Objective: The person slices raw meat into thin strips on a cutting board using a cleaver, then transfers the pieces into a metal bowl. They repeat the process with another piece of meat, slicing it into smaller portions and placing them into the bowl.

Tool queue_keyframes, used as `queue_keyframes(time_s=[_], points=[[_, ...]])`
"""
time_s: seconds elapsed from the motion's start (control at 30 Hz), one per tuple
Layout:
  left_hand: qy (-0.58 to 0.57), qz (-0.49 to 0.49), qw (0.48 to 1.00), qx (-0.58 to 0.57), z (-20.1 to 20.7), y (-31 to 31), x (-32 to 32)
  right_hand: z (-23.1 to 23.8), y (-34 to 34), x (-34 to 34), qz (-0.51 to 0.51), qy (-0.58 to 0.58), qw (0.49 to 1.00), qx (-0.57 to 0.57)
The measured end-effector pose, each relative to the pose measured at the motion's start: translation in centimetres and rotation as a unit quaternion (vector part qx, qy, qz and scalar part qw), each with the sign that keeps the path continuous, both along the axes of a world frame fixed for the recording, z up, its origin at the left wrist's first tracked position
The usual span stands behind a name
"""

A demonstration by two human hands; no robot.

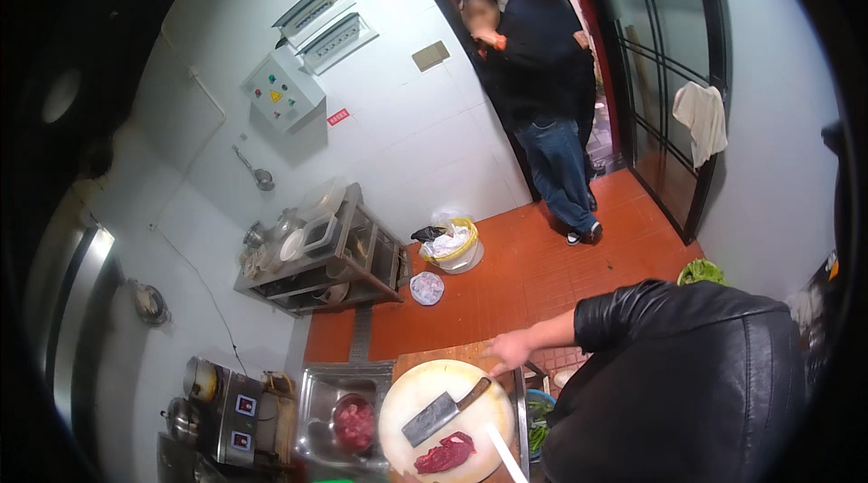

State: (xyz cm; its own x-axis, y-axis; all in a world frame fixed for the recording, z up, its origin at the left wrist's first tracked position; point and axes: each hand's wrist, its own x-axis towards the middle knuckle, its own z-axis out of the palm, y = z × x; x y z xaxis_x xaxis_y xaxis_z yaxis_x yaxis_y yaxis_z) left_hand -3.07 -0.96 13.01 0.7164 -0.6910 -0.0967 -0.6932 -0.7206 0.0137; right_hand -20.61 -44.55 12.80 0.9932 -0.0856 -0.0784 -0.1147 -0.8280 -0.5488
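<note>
From the right, an arm in a black leather sleeve that I take for mine reaches leftward. My right hand [511,350] is at the far right edge of a round, pale cutting board [411,383], fingers stretched toward it and holding nothing. Just below the fingertips, a cleaver [434,417] lies flat on the board, its wooden handle pointing toward the hand. A piece of dark red raw meat [445,453] lies nearer, below the blade. A white strip [506,453] crosses the board's right edge; its kind is unclear. My left hand is not in view.
A steel sink [312,383] left of the board holds a bowl of meat pieces [353,422]. Green vegetables [538,420] sit in a basin right of it. Beyond stand a metal shelf [339,252] and a lined bucket [457,257]. Two people [551,76] stand in the doorway.
</note>
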Motion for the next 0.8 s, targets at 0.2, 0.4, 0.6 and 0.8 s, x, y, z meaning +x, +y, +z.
queue_keyframes(time_s=[0.2,0.4,0.6,0.8], points=[[-0.021,-0.124,0.991,0.041,-3.2,-4.1,1.1,-3.6,3.2,3.8,0.09,0.138,0.982,-0.094],[0.102,-0.086,0.99,-0.044,3.6,-7.4,-0.5,-6.3,5.9,6.1,0.077,0.085,0.987,-0.109],[0.134,-0.045,0.99,0.012,8.8,-12.4,-0.8,-10.8,7.5,10.3,0.144,0.003,0.988,-0.056],[0.214,0.004,0.975,-0.055,2.4,-14.6,2.5,-10.5,8.4,12.4,0.189,0.043,0.981,-0.009]])
